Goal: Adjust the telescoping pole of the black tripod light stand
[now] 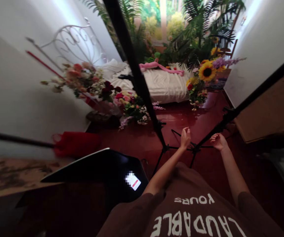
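Observation:
My left hand (185, 137) is raised in front of my body, with its fingers curled together and nothing visible in them. To its right, my right hand (219, 141) is loosely closed, its fingers bent inward and no object showing. The two hands are apart. Beyond and below them, thin black legs of two stands spread over the red floor. The nearer pole on the left is a black stand (142, 82); another black stand (250, 95) slants up to the right, passing close to my right hand.
A bed with a cream sheet (166, 89) lies ahead, a pink plush toy (154, 65) on it. Artificial flowers (132, 107) stand left, sunflowers (206, 71) right. A dark screen (102, 164) is at lower left, near a red bag (75, 144). Cardboard (267, 108) leans at right.

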`<state>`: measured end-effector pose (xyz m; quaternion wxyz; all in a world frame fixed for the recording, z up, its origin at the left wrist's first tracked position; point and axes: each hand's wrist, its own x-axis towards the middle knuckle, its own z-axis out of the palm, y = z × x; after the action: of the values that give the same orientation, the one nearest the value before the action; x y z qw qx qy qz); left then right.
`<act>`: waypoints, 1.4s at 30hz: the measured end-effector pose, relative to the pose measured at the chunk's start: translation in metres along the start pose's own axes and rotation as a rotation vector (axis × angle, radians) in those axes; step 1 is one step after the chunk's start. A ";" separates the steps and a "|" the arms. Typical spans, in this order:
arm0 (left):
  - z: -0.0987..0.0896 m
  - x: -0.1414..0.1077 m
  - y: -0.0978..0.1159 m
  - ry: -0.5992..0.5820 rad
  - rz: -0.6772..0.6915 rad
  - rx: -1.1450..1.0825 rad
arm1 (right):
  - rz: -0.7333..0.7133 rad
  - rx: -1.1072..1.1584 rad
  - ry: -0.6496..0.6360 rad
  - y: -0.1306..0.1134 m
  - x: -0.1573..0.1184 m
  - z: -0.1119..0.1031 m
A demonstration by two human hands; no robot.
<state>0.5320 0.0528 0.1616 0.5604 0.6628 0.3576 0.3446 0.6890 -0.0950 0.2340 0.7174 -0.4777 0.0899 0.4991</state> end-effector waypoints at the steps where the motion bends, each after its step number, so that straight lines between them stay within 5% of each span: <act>1: 0.011 0.005 0.008 -0.132 0.031 -0.025 | -0.033 -0.009 0.001 -0.005 -0.005 -0.007; 5: 0.065 0.023 0.039 -0.450 0.259 -0.075 | -0.121 0.016 0.100 -0.022 -0.019 -0.021; 9: 0.122 0.039 0.067 -0.514 0.462 -0.070 | -0.203 0.066 0.013 -0.040 -0.027 -0.023; 14: 0.166 0.046 0.084 -0.478 0.440 -0.033 | -0.202 -0.069 -0.051 -0.057 -0.021 -0.025; 22: 0.172 0.050 0.074 -0.456 0.420 -0.029 | -0.221 -0.376 -0.206 -0.068 -0.002 -0.043; 27: 0.175 0.049 0.073 -0.433 0.405 -0.006 | -0.568 -1.028 -0.139 -0.096 -0.002 -0.056; 33: 0.175 0.048 0.074 -0.424 0.405 -0.009 | -0.904 -1.744 0.075 -0.112 -0.012 -0.047; 37: 0.173 0.048 0.073 -0.442 0.403 0.016 | -0.968 -1.760 0.217 -0.102 -0.017 -0.044; 42: 0.174 0.049 0.070 -0.429 0.392 -0.001 | -1.068 -1.380 0.221 -0.086 -0.016 -0.036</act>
<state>0.7122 -0.0001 0.2098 0.5461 0.7768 0.0960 0.2986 0.7628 -0.1370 0.2766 0.3935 -0.8286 -0.3982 -0.0092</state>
